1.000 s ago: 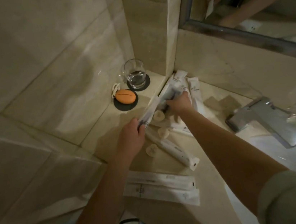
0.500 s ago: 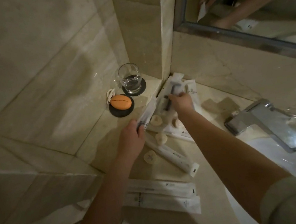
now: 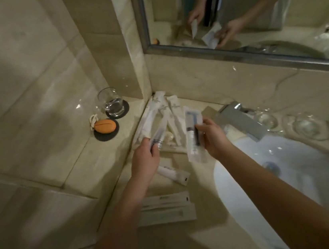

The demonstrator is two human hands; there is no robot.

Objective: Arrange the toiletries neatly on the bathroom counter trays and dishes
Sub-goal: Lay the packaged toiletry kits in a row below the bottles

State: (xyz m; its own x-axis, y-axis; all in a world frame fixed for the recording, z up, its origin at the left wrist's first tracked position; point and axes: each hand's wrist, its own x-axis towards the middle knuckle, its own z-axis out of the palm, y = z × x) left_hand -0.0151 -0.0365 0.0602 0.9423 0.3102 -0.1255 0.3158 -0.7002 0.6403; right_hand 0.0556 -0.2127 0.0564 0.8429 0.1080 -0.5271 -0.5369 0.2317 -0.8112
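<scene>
Nearest our body, two flat white sachets [image 3: 166,210] lie side by side on the counter [image 3: 104,153], squared up already. Just past them a tube packet [image 3: 173,173] sits skewed. Our left hand [image 3: 145,161] pinches the end of a clear-wrapped packet [image 3: 157,139], fingers pressed together on it. Our right hand [image 3: 213,137] pinches a razor packet [image 3: 194,133], thumb across its front, held over the counter beside the basin [image 3: 292,180]. Further back, more long sachets [image 3: 164,114] fan loosely into the corner, and soap [image 3: 105,126] and a glass [image 3: 111,102] sit on dark coasters. We see no tray. Risks: slick wrappers could slip from thin pinches; the razor packet, so near the basin, could drop in; reaching back could scatter the fan.
</scene>
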